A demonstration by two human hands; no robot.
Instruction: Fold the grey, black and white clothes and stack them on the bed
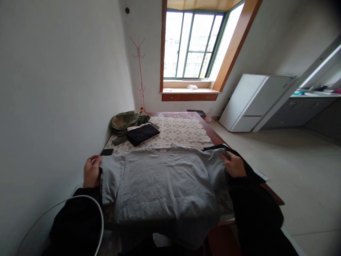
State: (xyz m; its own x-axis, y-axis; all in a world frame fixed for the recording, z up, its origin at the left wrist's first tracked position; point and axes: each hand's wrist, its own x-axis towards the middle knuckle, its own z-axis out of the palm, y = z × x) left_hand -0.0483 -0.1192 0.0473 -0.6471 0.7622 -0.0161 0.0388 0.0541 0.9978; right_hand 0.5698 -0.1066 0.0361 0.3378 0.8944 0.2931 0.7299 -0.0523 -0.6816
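Note:
A grey short-sleeved T-shirt [165, 185] is spread wide over the near part of the table, its neckline facing away from me and its lower part hanging over the near edge. Small raised lettering shows on its chest. My left hand [92, 171] pinches the edge of the sleeve on the left. On the other side, my right hand [233, 164] grips the opposite sleeve near its top. Dark cloth [249, 165] lies partly under and beside my right hand.
A patterned cloth [181, 129] covers the wooden table [213, 133]. A folded black garment [143, 134] and an olive-green heap of cloth [128, 120] lie at the far left. A white cable [99, 209] loops over my left forearm. The wall [66, 89] borders the left side.

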